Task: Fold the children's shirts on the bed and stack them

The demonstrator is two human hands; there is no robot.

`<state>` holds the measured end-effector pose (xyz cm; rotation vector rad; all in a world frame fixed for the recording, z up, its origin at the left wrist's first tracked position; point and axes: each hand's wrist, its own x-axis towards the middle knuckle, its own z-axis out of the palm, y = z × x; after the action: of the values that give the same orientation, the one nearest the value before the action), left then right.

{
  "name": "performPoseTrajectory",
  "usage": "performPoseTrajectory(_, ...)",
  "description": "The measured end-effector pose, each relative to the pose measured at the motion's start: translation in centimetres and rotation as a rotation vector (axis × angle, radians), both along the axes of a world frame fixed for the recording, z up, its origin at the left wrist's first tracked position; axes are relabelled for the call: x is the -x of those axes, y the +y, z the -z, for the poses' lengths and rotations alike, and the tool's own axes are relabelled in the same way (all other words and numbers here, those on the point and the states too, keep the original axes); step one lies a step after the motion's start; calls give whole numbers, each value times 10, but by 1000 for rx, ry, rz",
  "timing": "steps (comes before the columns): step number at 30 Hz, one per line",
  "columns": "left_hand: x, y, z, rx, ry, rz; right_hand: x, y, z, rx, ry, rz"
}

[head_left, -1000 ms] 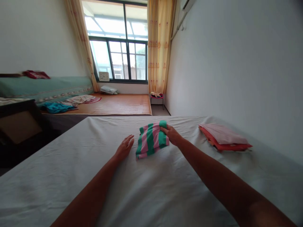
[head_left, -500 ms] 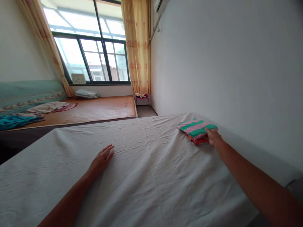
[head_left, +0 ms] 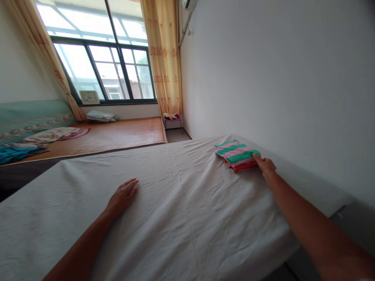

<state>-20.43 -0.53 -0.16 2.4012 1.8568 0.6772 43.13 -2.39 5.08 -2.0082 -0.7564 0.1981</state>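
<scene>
A folded green-and-pink striped cloth [head_left: 238,152] lies on top of a red-orange folded cloth [head_left: 241,166], near the far right of a white sheet [head_left: 164,218]. My right hand [head_left: 266,164] is at the near right corner of the pile, its fingertips pinching the edge of the striped cloth; its lower fingers are curled and partly hidden. On the sheet to the left, my left hand [head_left: 123,195] rests palm down, fingers stretched out and holding nothing.
Close along the right runs a white wall [head_left: 272,78]. Beyond the sheet's far edge stands a bed with a brown mat [head_left: 125,134], with crumpled fabrics [head_left: 52,134] at its left. A small stool [head_left: 172,118] stands in the corner below the yellow curtain [head_left: 165,58].
The view has turned slightly to the right. My right hand has drawn back toward the corner of the striped cloth, covering less of it. My left hand stays flat on the sheet.
</scene>
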Motion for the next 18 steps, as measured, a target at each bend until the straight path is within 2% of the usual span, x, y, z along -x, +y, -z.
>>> performPoseTrajectory(3,-1,-3,-1,2,16,15,-8,6,-6,83,60,64)
performPoseTrajectory(6,-2,-5,-1,-5,19,21,-15,16,-13,92,142,-37)
performPoseTrajectory(9,-2,-6,-3,4,7,21,-17,23,-18,140,255,-48)
performPoseTrajectory(12,-4,-7,-4,4,-21,21,-14,21,-20,61,282,-73)
performPoseTrajectory(15,-4,-8,-5,5,-45,28,-3,19,-26,-50,350,-221)
performPoseTrajectory(18,-4,-9,-4,11,-55,38,17,27,-42,-61,481,-342)
